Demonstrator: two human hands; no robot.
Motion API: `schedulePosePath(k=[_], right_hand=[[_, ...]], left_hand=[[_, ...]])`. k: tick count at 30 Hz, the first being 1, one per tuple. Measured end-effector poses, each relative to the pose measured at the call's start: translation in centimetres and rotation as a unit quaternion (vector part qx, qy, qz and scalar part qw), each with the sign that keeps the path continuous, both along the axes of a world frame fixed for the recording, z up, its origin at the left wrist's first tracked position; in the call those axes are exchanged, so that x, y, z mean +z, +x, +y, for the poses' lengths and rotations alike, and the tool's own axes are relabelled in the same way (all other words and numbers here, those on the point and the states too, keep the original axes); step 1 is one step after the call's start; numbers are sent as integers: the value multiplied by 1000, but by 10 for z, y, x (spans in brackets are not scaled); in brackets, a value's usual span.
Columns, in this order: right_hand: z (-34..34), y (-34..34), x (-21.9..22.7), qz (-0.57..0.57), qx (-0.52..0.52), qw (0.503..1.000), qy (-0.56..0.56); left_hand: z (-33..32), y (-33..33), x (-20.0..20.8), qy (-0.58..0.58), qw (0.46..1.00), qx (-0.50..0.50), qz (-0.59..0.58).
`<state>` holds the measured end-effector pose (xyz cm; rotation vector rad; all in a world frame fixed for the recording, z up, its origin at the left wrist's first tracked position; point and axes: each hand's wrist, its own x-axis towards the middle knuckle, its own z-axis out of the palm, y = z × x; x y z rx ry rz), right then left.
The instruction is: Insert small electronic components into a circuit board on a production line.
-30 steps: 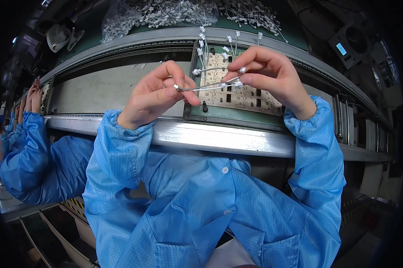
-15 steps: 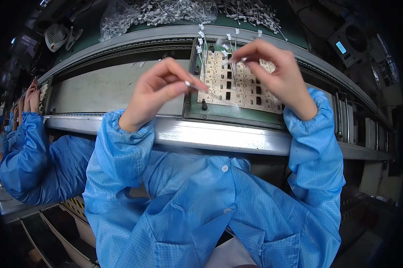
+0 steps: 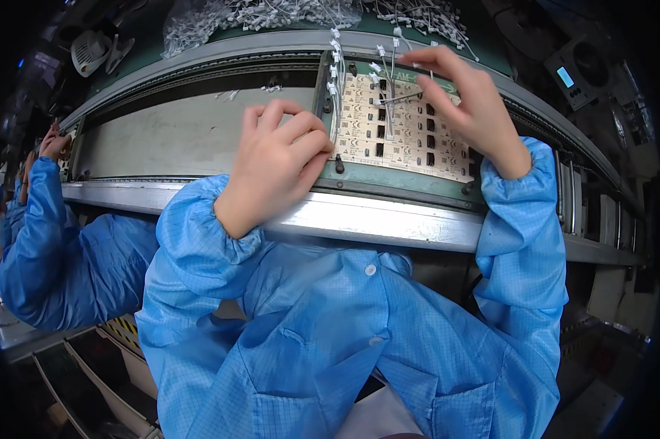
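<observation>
A panel of cream circuit boards (image 3: pixel 406 150) with rows of black components lies in a green carrier frame (image 3: pixel 388 178). My left hand (image 3: pixel 278 161) is closed, knuckles up, at the panel's left edge; its fingertips are tucked down and what they hold is hidden. Beside those fingertips, a bundle of thin white wires (image 3: pixel 335 110) with white connectors runs along the edge. My right hand (image 3: pixel 472 106) hovers over the panel's far right part. Its thumb and index finger bend around a small white connector (image 3: pixel 417 65). A loose wire (image 3: pixel 401 98) slants across the boards below them.
Heaps of white-connector wires (image 3: pixel 264 20) lie on the green surface beyond the conveyor rail (image 3: pixel 198 64). A few small pieces lie on the grey plate (image 3: pixel 161 139) at left. A white fan (image 3: pixel 92 53) and a device with a lit display (image 3: pixel 566 76) stand behind. A co-worker (image 3: pixel 66 256) sits at left.
My left hand has turned knuckles up and come down to the panel's left edge; the white tip it pinched is out of sight. My right hand has moved slightly right and away from me.
</observation>
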<state>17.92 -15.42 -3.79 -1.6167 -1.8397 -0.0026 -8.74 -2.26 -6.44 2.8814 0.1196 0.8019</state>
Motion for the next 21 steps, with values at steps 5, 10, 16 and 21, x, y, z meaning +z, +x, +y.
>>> schedulePosePath(k=[5,10,16,21], right_hand=[[1,4,-1,3,-17,1000,5],[-3,2,9,31,-45,998,-26],[-2,10,9,21,-37,999,1],[9,21,7,3,-26,999,40]], left_hand=[[-2,4,0,-36,999,26,16],[-4,9,-3,-53,997,63,5],[-4,10,4,-43,997,52,25],[-8,11,9,-8,998,44,50]])
